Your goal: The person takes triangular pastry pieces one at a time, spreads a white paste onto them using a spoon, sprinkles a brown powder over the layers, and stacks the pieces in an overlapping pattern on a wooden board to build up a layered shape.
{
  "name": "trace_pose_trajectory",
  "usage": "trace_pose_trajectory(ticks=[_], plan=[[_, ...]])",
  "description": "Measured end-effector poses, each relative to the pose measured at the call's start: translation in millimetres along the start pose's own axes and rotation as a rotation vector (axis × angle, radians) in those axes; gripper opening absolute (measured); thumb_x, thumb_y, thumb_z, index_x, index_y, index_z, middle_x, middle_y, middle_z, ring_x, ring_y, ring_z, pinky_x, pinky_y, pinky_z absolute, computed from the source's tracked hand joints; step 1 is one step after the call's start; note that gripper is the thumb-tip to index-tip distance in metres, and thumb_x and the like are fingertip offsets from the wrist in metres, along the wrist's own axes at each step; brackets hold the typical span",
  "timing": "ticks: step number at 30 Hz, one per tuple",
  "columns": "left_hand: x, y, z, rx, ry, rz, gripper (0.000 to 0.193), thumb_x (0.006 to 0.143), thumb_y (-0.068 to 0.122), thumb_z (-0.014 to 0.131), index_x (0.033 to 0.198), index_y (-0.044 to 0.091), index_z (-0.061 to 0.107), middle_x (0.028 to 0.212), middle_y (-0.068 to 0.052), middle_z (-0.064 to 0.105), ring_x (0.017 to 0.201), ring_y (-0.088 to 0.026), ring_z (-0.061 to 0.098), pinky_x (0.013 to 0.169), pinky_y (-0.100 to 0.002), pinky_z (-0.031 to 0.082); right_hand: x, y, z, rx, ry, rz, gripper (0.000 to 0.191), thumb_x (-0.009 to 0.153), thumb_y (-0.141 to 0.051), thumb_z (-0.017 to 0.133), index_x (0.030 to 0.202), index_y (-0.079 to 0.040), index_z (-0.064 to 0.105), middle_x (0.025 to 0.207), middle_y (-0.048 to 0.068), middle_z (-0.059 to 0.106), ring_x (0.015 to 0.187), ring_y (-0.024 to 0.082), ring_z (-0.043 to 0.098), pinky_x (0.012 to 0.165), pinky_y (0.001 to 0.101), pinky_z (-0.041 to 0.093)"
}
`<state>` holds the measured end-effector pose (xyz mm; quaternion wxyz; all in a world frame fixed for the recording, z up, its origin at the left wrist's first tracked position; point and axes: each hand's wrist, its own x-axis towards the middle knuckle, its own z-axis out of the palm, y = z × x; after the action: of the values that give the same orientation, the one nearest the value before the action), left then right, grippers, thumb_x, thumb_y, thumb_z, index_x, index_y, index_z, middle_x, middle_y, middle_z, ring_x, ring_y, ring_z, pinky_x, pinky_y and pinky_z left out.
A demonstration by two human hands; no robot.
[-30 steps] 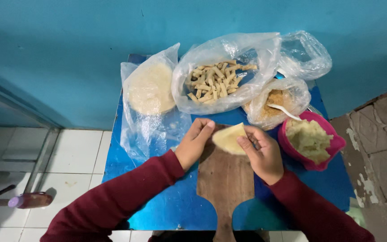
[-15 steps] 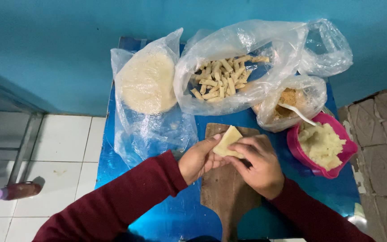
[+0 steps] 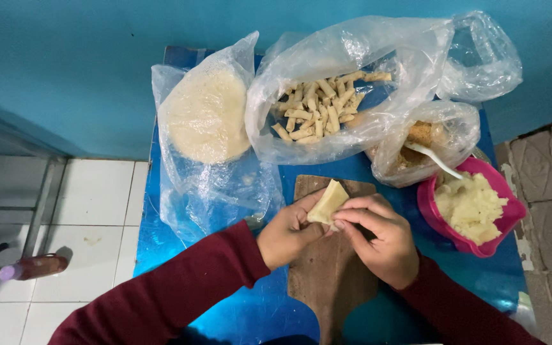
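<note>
Both of my hands hold a folded pale wrapper [image 3: 328, 202] above a wooden paddle board [image 3: 327, 281]. My left hand [image 3: 287, 234] pinches its lower left side. My right hand [image 3: 381, 239] grips it from the right with thumb and fingers. The wrapper is folded into a pointed shape, tip toward the wall. Dark red sleeves cover both arms.
A blue table [image 3: 180, 255] stands against a teal wall. On it lie a plastic bag with a round stack of wrappers [image 3: 207, 116], a bag of several rolled pieces [image 3: 317, 108], a bag with a spoon [image 3: 426, 150] and a pink bowl of mash [image 3: 471, 207]. A bottle [image 3: 30, 267] lies on the tiled floor at left.
The flat wrapper on the board has been folded and lifted between both hands. My hands have drawn nearer to me over the board, and the view has shifted closer.
</note>
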<state>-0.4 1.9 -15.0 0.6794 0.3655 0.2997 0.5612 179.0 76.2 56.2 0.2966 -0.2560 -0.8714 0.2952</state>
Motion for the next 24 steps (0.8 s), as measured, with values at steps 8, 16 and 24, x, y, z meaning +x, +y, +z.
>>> trace_pose_trajectory(ticks=[8,16,24], plan=[[-3.3,-6.5,2.0,0.108,-0.011,0.041,0.077,0.102,-0.005,0.05,0.168,0.003,0.011,0.152,-0.005,0.05,0.135,-0.01,0.048,0.113,-0.025,0.041,0.5,-3.3,5.5,-0.097,0.05,-0.079,0.021,0.081,-0.001,0.079,0.1,-0.004,0.071,0.105,0.008,0.07,0.094,0.027,0.068,0.08,0.0338,0.054],[-6.9,0.5,6.7,0.001,-0.009,0.01,0.082,0.101,-0.005,0.056,0.168,0.003,0.01,0.15,-0.005,0.049,0.128,-0.009,0.049,0.106,-0.025,0.043,2.6,-4.8,4.1,-0.087,0.018,-0.087,0.018,0.083,-0.001,0.076,0.1,-0.003,0.069,0.104,0.009,0.068,0.093,0.028,0.066,0.081,0.0348,0.053],[-7.6,-2.8,8.9,0.137,0.049,0.017,0.075,0.101,-0.004,0.051,0.167,0.004,0.017,0.145,-0.005,0.054,0.124,-0.01,0.055,0.104,-0.027,0.051,-11.7,16.7,8.9,0.094,0.002,0.078,0.008,0.093,-0.006,0.07,0.099,-0.003,0.065,0.102,0.007,0.067,0.089,0.018,0.066,0.077,0.0294,0.053]])
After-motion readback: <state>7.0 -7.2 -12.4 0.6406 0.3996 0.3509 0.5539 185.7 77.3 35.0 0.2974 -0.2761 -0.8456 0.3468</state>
